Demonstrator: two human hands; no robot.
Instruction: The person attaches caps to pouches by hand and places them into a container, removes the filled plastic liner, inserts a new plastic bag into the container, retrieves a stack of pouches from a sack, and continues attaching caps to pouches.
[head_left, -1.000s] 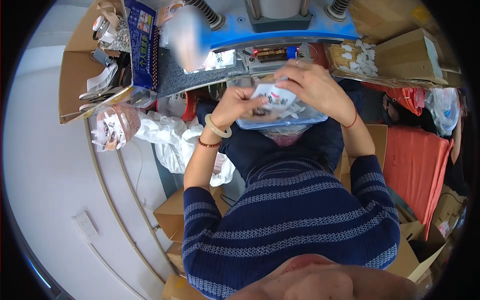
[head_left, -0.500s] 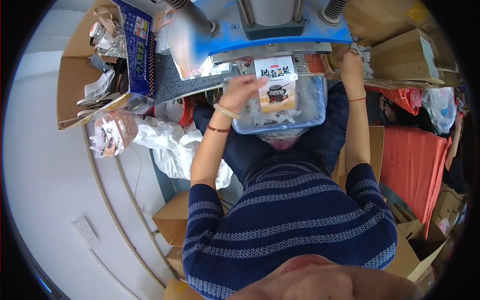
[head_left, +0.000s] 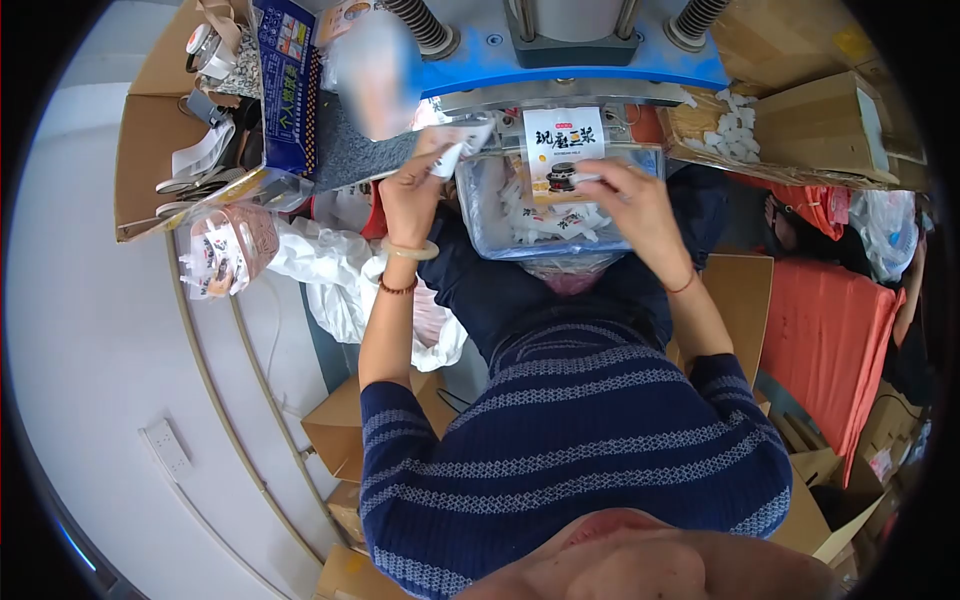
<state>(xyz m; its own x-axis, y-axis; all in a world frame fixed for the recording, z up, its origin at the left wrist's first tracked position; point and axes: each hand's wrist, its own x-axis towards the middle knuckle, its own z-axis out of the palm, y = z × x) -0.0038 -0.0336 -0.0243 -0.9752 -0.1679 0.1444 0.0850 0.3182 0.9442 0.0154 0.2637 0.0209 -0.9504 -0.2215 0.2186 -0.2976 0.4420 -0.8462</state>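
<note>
A flat white pouch point(head_left: 562, 130) printed with dark characters and a pot picture hangs at the front edge of a blue press point(head_left: 570, 80). Below it, a plastic-lined bin point(head_left: 487, 222) containing white scraps sits at my lap. My left hand point(head_left: 408, 205) is closed on a bent, printed white pouch point(head_left: 462, 138), left of the hanging one. Over the hanging pouch's lower right, my right hand point(head_left: 640, 205) pinches a small white piece point(head_left: 588, 178). Whether that piece touches the pouch, I cannot tell.
Small white pieces point(head_left: 738, 130) fill part of a cardboard box point(head_left: 690, 125) to the right. At left stand a blue printed box point(head_left: 287, 100) and an open carton point(head_left: 150, 150) of odds and ends. White plastic sheeting point(head_left: 330, 290) hangs below.
My right hand has come from the box of white pieces to the hanging pouch, carrying a small white piece. My left hand has moved left and now holds a bent printed pouch.
</note>
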